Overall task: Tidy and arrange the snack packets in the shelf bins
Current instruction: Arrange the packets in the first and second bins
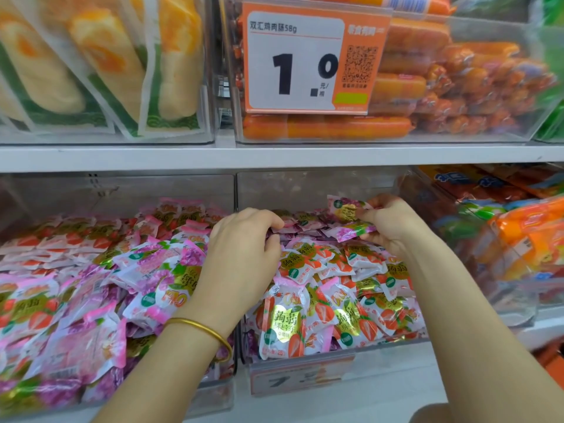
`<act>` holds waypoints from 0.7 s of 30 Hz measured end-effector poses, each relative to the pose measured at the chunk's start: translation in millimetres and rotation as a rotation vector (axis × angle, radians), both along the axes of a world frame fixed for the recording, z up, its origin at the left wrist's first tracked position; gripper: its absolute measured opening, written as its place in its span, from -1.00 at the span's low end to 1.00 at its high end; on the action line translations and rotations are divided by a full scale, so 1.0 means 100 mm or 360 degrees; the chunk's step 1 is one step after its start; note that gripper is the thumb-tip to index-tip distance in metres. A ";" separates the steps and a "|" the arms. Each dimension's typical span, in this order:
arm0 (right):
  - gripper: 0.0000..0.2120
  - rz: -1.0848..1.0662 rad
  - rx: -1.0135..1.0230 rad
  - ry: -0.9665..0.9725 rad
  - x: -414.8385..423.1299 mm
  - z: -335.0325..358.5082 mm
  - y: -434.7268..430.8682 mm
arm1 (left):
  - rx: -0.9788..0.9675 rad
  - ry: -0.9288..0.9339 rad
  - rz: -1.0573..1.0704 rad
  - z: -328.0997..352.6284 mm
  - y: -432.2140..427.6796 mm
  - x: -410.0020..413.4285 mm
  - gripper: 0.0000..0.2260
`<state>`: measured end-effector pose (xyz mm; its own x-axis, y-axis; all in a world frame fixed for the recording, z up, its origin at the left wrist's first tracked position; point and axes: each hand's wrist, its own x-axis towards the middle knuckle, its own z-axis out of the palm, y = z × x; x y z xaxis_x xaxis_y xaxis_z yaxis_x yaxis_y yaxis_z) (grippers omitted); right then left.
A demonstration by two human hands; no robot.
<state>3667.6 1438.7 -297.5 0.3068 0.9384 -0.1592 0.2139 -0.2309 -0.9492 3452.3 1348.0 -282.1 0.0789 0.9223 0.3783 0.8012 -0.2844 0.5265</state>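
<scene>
Right hand pinching purple packets, strawberry packets in bin

right hand pinching purple packets, left hand seemingly gripping others

Clear bins stand on white shelf.

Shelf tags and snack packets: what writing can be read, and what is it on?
"双汇鸡肉肠58g": top of the price tag on the sausage bin.
"1.0 元/根": same tag, large print.
"蒟蒻果冻": gold heart on the front strawberry packet.
Too blurred: print beside the QR code, lower price tag, packets' small print.
</scene>
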 end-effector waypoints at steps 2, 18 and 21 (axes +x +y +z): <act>-0.86 -0.0024 0.0002 0.0032 -0.04 -0.03 0.02 | -0.0003 -0.0002 0.0003 0.00 0.00 0.00 -0.77; -0.73 -0.0097 0.0104 0.0379 -0.41 0.10 0.03 | -0.0017 0.0002 0.0004 0.01 -0.01 0.00 -0.78; -0.66 0.0081 0.0036 0.0032 -0.50 0.12 -0.01 | -0.0012 0.0000 0.0004 0.01 -0.01 -0.01 -0.78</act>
